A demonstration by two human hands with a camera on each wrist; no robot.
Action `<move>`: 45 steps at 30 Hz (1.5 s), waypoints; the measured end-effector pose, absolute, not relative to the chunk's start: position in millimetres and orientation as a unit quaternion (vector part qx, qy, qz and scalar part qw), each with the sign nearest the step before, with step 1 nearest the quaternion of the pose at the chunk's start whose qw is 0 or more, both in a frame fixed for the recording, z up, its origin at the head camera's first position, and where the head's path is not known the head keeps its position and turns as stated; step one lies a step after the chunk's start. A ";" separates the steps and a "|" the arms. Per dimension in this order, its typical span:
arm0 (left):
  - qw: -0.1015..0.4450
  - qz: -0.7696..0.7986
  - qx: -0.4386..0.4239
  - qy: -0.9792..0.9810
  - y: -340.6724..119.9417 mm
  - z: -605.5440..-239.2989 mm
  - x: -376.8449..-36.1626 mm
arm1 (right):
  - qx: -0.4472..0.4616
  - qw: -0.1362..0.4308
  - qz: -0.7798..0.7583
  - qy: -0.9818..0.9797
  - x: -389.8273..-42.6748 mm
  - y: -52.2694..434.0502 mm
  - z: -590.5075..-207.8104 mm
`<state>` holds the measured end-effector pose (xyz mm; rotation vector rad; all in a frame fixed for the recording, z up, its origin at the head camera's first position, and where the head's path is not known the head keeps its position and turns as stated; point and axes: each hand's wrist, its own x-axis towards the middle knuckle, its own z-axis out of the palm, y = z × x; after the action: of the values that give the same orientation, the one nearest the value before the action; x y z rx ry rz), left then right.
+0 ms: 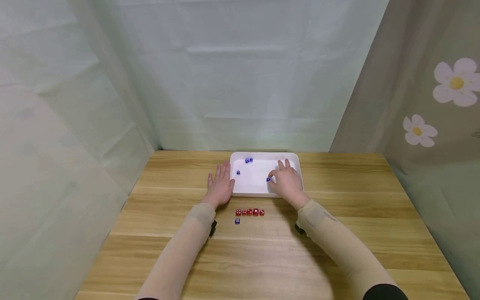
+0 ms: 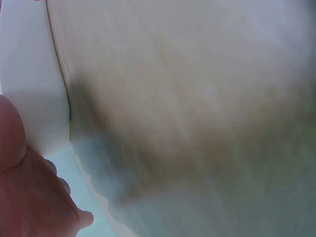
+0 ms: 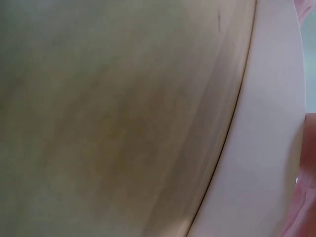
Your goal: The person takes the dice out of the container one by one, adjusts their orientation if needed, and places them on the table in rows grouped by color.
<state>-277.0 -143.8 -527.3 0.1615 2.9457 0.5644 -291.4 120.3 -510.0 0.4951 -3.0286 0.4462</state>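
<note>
The tray (image 1: 262, 191) under the right hand (image 1: 286, 183) is plain white. A blue die (image 1: 268, 179) sits at that hand's thumb, and three more blue dice (image 1: 248, 160) lie beyond the fingers. Just short of both hands runs a row of red dice (image 1: 249, 212) with white pips, one blue die (image 1: 237, 221) beneath. The tabletop (image 1: 337, 233) is light wood grain. Both sleeves (image 1: 330, 233) are beige.

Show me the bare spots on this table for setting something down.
Free: the wood left of the left hand, right of the white tray, and the near edge below the red dice row. Crowded: the tray, with blue dice and the right hand.
</note>
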 end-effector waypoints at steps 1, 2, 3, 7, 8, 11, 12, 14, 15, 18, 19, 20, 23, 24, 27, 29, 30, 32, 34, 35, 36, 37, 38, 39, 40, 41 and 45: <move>0.069 0.187 0.054 0.978 -144.3 -527.8 -277.0 | 0.161 0.017 0.140 -0.977 -291.4 119.6 -510.2; 0.070 0.187 0.054 0.978 -144.8 -528.2 -276.9 | 0.162 0.014 0.136 -0.977 -291.4 118.8 -510.4; 0.070 0.188 0.053 0.978 -145.0 -528.0 -276.6 | 0.163 0.012 0.133 -0.978 -291.4 118.1 -510.7; 0.069 0.191 0.054 0.978 -144.9 -526.6 -275.7 | 0.160 0.009 0.126 -0.979 -292.3 116.3 -511.5; 0.069 0.192 0.053 0.978 -144.7 -526.2 -275.5 | 0.160 0.011 0.126 -0.979 -292.6 116.0 -511.6; 0.068 0.190 0.052 0.978 -144.8 -526.3 -276.7 | 0.159 0.014 0.123 -0.979 -293.9 115.3 -512.1; 0.066 0.190 0.052 0.978 -144.9 -526.2 -277.0 | 0.159 0.014 0.122 -0.980 -294.3 115.1 -512.3; 0.065 0.191 0.053 0.978 -144.7 -526.4 -277.7 | 0.159 0.017 0.120 -0.980 -294.5 115.4 -512.6; 0.066 0.192 0.053 0.978 -144.7 -526.6 -278.2 | 0.159 0.017 0.120 -0.980 -294.5 115.5 -513.0; 0.066 0.193 0.054 0.978 -144.4 -527.0 -278.4 | 0.159 0.019 0.119 -0.980 -293.5 115.5 -513.8; 0.066 0.193 0.054 0.977 -144.2 -527.3 -278.4 | 0.158 0.021 0.120 -0.980 -293.0 115.5 -514.1; 0.067 0.192 0.052 0.978 -144.1 -527.7 -278.6 | 0.157 0.021 0.120 -0.980 -292.5 115.2 -514.2; 0.068 0.189 0.050 0.978 -144.0 -528.7 -278.9 | 0.155 0.020 0.120 -0.980 -292.0 114.2 -514.5; 0.068 0.189 0.050 0.978 -144.0 -528.7 -279.0 | 0.154 0.020 0.119 -0.981 -291.8 114.0 -514.5; 0.067 0.189 0.049 0.978 -144.1 -528.5 -279.2 | 0.154 0.020 0.117 -0.981 -292.0 113.5 -514.5; 0.066 0.190 0.049 0.978 -144.3 -528.3 -279.3 | 0.154 0.021 0.116 -0.981 -292.1 113.6 -514.4; 0.066 0.190 0.049 0.978 -144.2 -528.3 -279.2 | 0.154 0.021 0.116 -0.981 -292.1 113.8 -514.6; 0.068 0.188 0.049 0.979 -143.9 -528.8 -279.3 | 0.154 0.021 0.117 -0.981 -292.2 114.1 -515.0; 0.070 0.185 0.048 0.979 -143.7 -529.6 -279.8 | 0.153 0.022 0.118 -0.981 -292.7 114.6 -515.8; 0.071 0.183 0.048 0.979 -143.6 -530.1 -280.1 | 0.154 0.023 0.118 -0.981 -293.0 114.6 -516.3; 0.071 0.182 0.048 0.980 -143.4 -530.6 -280.3 | 0.153 0.022 0.117 -0.981 -293.1 114.8 -516.7; 0.071 0.181 0.048 0.980 -143.3 -530.9 -280.5 | 0.151 0.021 0.118 -0.981 -293.3 114.9 -516.9; 0.069 0.181 0.048 0.980 -143.1 -530.9 -280.6 | 0.151 0.021 0.118 -0.981 -293.5 114.9 -517.0; 0.068 0.181 0.048 0.980 -142.8 -530.7 -280.7 | 0.150 0.020 0.118 -0.981 -293.6 115.0 -517.0; 0.068 0.181 0.049 0.980 -142.5 -530.7 -280.8 | 0.150 0.020 0.117 -0.982 -293.7 115.2 -516.6; 0.067 0.182 0.049 0.980 -142.0 -530.6 -280.8 | 0.149 0.020 0.117 -0.982 -293.7 115.5 -516.5; 0.068 0.184 0.048 0.979 -140.4 -529.7 -280.3 | 0.152 0.023 0.114 -0.982 -293.7 116.7 -516.6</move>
<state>-280.3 -140.4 -529.7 0.1452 2.9496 0.5536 -293.7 116.7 -516.6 0.4698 -3.0384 0.3540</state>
